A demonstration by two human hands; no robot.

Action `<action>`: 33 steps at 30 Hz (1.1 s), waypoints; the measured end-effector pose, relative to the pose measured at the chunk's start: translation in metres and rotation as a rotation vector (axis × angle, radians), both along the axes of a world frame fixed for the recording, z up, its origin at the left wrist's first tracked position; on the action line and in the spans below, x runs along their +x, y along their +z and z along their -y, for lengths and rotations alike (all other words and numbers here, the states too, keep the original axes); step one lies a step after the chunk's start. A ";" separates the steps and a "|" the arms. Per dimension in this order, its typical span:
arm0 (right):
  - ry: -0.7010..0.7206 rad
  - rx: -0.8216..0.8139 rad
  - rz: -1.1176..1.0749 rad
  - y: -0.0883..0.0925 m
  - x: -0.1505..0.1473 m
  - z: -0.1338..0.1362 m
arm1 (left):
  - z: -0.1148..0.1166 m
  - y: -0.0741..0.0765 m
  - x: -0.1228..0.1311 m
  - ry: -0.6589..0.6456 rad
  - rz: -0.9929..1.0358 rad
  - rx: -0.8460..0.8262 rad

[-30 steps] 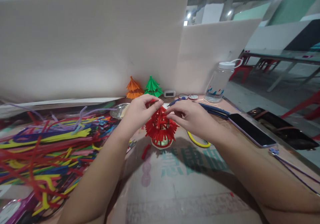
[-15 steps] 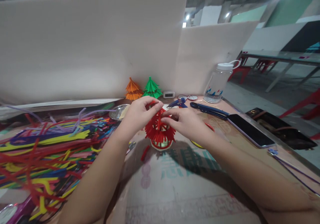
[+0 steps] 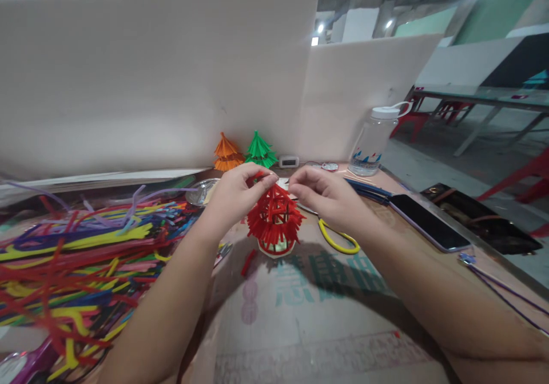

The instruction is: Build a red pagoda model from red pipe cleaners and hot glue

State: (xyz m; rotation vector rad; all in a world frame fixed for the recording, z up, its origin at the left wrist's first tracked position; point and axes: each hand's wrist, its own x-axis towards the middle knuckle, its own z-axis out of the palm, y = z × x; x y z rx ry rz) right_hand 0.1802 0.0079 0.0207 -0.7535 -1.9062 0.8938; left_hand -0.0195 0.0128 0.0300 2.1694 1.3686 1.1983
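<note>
- The left hand (image 3: pixel 234 198) is almost closed. Its thumb and fingers pinch the tip of the red tree (image 3: pixel 274 226).
- The right hand (image 3: pixel 328 198) is pinched too, just beside the tip. I cannot tell if it holds anything.
- A hard pull could bend the tip, I think. It could also tip the tree over, because its base is small.
- The red tree stands in the middle of the worktop (image 3: pixel 326 315), nearer the far edge.
- A yellow loop (image 3: pixel 338 241) lies under the right wrist. A sliding arm could drag it.
- A big pile of fuzzy sticks (image 3: pixel 86 246) fills the left side.
- A phone (image 3: pixel 429 229) lies near the right edge. An elbow could knock it off.
</note>
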 end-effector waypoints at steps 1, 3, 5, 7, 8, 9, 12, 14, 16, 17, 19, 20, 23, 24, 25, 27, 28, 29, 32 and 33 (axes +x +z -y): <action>-0.004 0.019 -0.016 0.004 0.005 0.001 | 0.000 0.000 -0.001 0.002 -0.001 -0.001; -0.019 0.057 0.009 0.013 0.016 0.002 | 0.000 0.000 -0.002 0.002 0.001 -0.003; -0.055 0.121 0.140 0.020 0.025 0.004 | 0.000 0.000 -0.004 0.003 0.008 0.000; -0.084 0.211 0.361 0.024 0.029 0.005 | -0.001 -0.001 -0.004 0.003 0.019 0.000; -0.079 0.249 0.482 0.024 0.029 0.006 | -0.001 -0.001 -0.005 0.002 0.025 -0.002; -0.057 0.272 0.588 0.024 0.027 0.007 | -0.001 -0.001 -0.005 0.002 0.030 -0.004; 0.020 0.298 0.764 0.019 0.020 0.007 | -0.002 -0.001 -0.004 0.007 0.044 -0.007; -0.001 0.311 0.788 0.014 0.015 0.007 | -0.002 -0.002 -0.004 0.010 0.047 -0.011; -0.053 0.326 0.814 0.008 0.010 0.006 | -0.003 -0.002 -0.004 0.011 0.043 -0.015; -0.084 0.328 0.828 0.006 0.008 0.006 | -0.003 -0.002 -0.004 0.012 0.039 -0.015; -0.135 0.323 0.847 0.000 0.003 0.006 | -0.002 -0.001 -0.004 0.018 0.032 -0.013; -0.151 0.326 0.849 -0.002 0.000 0.006 | -0.002 -0.001 -0.004 0.020 0.027 -0.014; -0.173 0.365 0.842 -0.007 -0.007 0.006 | -0.001 0.000 -0.004 0.021 0.009 -0.013; -0.177 0.372 0.835 -0.008 -0.008 0.006 | -0.001 0.000 -0.004 0.022 0.005 -0.011; -0.181 0.367 0.827 -0.009 -0.008 0.006 | -0.001 0.000 -0.004 0.021 0.004 -0.010; -0.180 0.330 0.789 -0.007 -0.007 0.006 | -0.002 0.000 -0.004 0.018 0.009 -0.010; -0.173 0.316 0.752 -0.005 -0.006 0.006 | -0.002 0.000 -0.004 0.013 0.014 -0.012; -0.162 0.311 0.702 -0.002 -0.004 0.006 | -0.002 -0.001 -0.004 0.006 0.019 -0.013; -0.121 0.326 0.466 0.009 0.005 0.006 | -0.002 0.000 -0.004 -0.014 0.043 -0.019; -0.100 0.320 0.371 0.013 0.009 0.006 | -0.002 0.000 -0.005 -0.017 0.053 -0.024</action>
